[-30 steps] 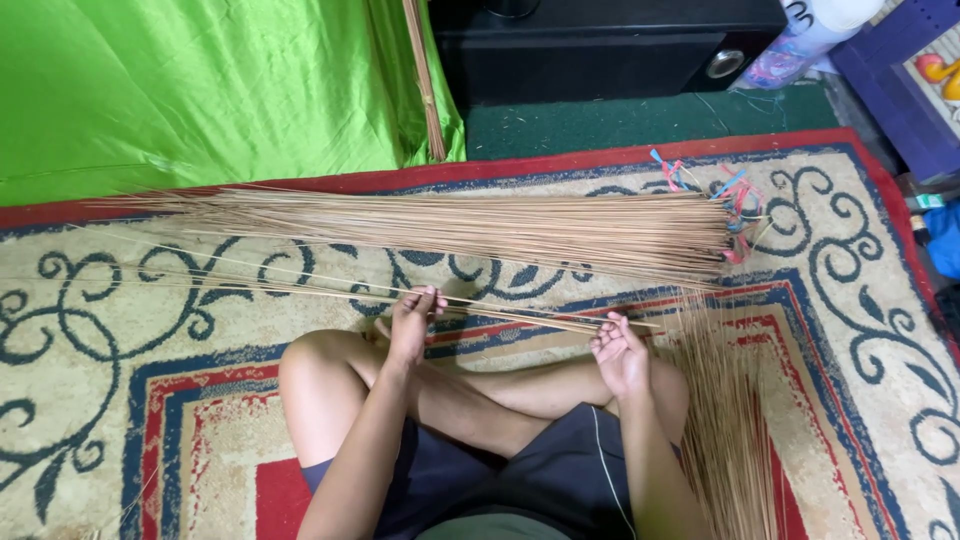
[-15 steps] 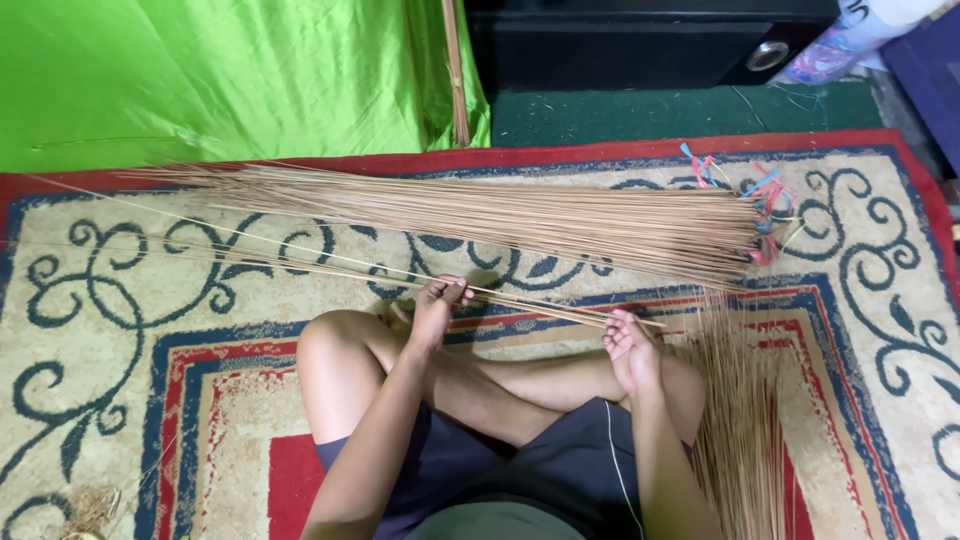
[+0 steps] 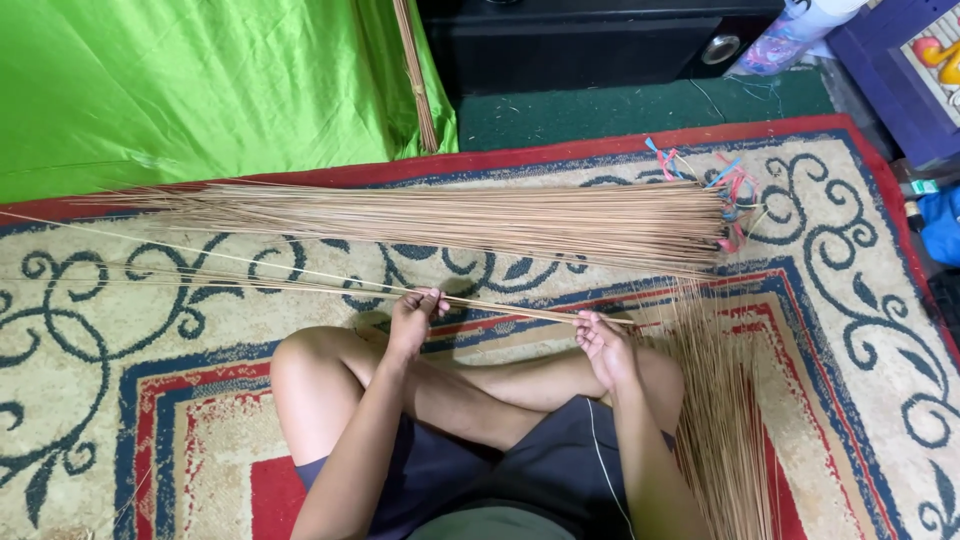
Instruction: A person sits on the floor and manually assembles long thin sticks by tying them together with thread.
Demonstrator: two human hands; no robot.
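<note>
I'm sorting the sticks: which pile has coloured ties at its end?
The big bundle of sticks lying crosswise beyond both hands, with coloured ties at its right end; the loose pile by the right knee has none.

A patterned rug (image 3: pixel 150 400) in cream, blue and red covers the floor. Bright green cloth (image 3: pixel 180 80) drapes beyond its far edge, beside dark green flooring (image 3: pixel 620 110) and a black cabinet (image 3: pixel 580 45).

A long bundle of thin sticks (image 3: pixel 450 218) lies across the carpet (image 3: pixel 860 330) near its far edge; a second pile (image 3: pixel 722 430) lies at the carpet's right.
</note>
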